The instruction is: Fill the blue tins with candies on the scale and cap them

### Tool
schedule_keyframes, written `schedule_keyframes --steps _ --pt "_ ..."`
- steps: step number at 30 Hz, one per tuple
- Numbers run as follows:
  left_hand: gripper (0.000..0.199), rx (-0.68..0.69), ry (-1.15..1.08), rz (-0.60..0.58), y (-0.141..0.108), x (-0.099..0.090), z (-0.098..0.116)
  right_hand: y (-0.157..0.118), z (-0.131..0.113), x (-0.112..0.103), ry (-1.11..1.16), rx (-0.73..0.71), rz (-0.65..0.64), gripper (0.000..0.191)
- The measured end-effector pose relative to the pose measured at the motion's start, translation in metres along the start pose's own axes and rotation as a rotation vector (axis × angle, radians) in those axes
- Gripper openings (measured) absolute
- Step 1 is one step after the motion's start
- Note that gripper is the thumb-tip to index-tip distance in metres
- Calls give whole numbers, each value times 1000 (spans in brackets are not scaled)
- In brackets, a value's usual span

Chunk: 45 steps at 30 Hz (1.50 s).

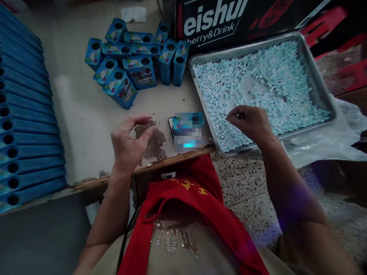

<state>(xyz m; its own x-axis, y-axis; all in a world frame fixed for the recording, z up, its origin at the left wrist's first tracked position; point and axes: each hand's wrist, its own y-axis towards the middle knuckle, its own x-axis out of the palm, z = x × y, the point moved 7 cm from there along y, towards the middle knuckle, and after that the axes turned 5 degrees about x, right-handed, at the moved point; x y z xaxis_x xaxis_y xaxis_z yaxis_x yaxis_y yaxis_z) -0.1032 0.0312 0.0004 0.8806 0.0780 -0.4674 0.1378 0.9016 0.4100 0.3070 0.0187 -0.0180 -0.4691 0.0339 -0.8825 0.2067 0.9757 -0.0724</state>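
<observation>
My left hand (pixel 129 143) hovers over the table's near edge, thumb and fingers curved apart with nothing between them. Over the near side of a metal tray (pixel 319 78), my right hand (pixel 252 122) has its fingertips pinched together; whatever they hold, if anything, is too small to make out. Small pale blue and white candies (pixel 275 114) fill the tray, with thinner patches near its middle. Several blue candy boxes (pixel 140 72), each with a dark round spot on its end, stand grouped beyond my left hand.
Many more blue boxes (pixel 31 145) lie in a row along the left. A phone (pixel 187 131), its screen blurred, rests between my hands on the worn white table (pixel 74 103). Behind the tray stands a black printed carton (pixel 212 23). Clear plastic (pixel 312 149) sticks out under the tray.
</observation>
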Motion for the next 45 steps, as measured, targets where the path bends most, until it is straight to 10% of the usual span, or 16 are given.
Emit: schedule_keyframes --steps 11,16,23,29,45 --pt "84 69 -148 -183 8 55 14 0 10 1 101 1 -20 6" --pt "52 47 -180 -199 1 82 12 -10 -14 -5 222 -122 41 8" --pt "39 593 161 -224 43 109 85 -19 -58 53 1355 266 -156 45" --pt "42 638 282 -209 59 129 71 -6 -73 73 1795 460 -202 40" --pt "38 524 192 -159 60 129 73 -9 -71 50 1674 381 -194 46"
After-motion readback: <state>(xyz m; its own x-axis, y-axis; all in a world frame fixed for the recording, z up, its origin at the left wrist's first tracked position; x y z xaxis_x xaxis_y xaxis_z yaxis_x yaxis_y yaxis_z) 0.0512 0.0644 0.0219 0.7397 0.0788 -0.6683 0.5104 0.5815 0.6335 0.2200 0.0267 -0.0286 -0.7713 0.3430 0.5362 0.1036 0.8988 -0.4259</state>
